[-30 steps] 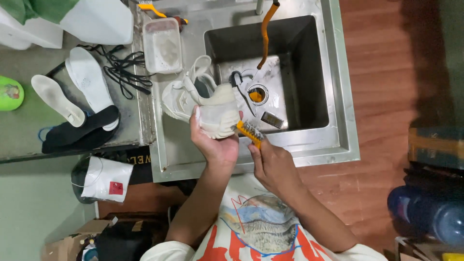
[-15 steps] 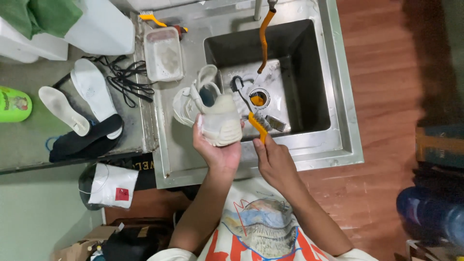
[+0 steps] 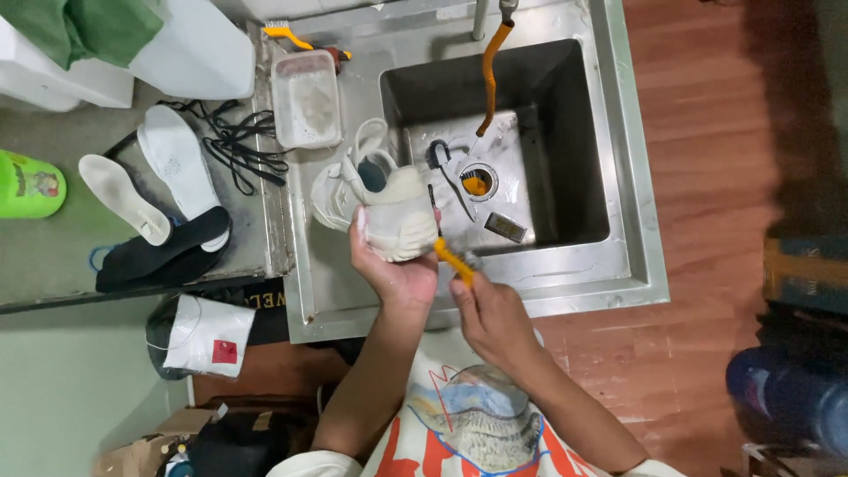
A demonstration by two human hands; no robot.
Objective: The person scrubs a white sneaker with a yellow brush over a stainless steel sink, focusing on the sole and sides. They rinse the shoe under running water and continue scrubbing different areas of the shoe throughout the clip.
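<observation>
My left hand grips a cream-white sneaker by its toe end, held over the steel sink's front rim. A second cream sneaker lies just behind it on the drainboard. My right hand holds a small orange-handled brush, its head against the toe of the held sneaker. An orange hose hangs down into the basin toward the drain.
A shallow clear tray sits on the drainboard. On the left counter lie two white insoles, black insoles, black laces, a green cup and a white container. Wooden floor lies to the right.
The brush has moved from beside the sneaker's right side down to its toe edge. My right hand dropped slightly toward me; the sneaker stayed in my left hand.
</observation>
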